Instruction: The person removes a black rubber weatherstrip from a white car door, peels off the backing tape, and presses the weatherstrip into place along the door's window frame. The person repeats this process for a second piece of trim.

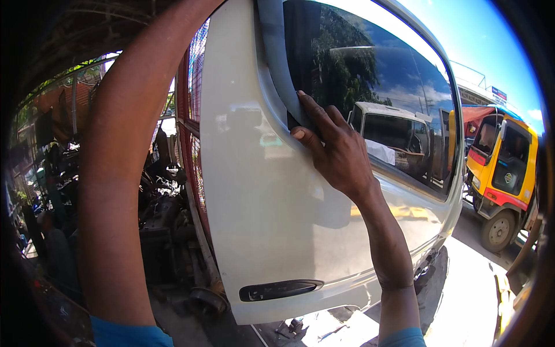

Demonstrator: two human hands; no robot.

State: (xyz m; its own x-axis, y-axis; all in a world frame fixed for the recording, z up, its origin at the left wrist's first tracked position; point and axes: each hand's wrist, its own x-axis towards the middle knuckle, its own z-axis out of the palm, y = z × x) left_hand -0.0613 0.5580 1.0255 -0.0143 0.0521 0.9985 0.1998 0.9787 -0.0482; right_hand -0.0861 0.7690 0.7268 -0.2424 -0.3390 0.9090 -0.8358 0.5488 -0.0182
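Observation:
In front of me stands a pale, cream-white vehicle door (260,220) with a dark, reflective window (347,58). Along the window's left edge runs a grey strip (277,52), which looks like a rubber window seal. At the strip's lower end, by the rounded corner of the window, is my right hand (341,147). Its thumb and index finger close around the strip, while the other fingers lie over the glass side. My left arm (118,162) reaches up past the door's left edge and leaves the view at the top, so my left hand is hidden.
A black recessed door handle (280,290) sits low on the panel. To the left are a red-framed mesh screen (193,87) and a dark heap of metal parts (165,220). A yellow and red truck (500,156) stands at the right, on the sunlit roadside.

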